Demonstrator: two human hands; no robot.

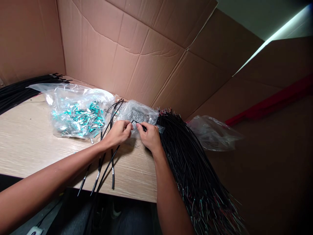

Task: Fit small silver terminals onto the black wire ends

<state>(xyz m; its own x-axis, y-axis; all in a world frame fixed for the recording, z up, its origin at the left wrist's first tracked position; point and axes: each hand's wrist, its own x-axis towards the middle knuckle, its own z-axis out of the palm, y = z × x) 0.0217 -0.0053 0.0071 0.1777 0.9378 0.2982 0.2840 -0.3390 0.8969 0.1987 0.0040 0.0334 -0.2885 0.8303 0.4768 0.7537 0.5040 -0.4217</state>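
My left hand [121, 132] and my right hand [149, 135] meet above the middle of the table, both closed in a pinch. Between their fingertips runs a thin black cable [144, 128]; its exact end is too small to make out. Just behind the fingers lies a clear plastic bag [149, 112] of tiny silver metal pieces [138, 115]. Several loose black cables [105, 176] pass beneath my left wrist, some with silvery wrapped bands, their lower ends reaching the table's front edge.
A larger clear bag of teal and silver strips [89, 119] stands left on the wooden table [22, 140]. Thick bundles of black cables lie at far left [14, 93] and right [193, 163], the right one spilling over the edge. Cardboard walls [110, 42] rise behind.
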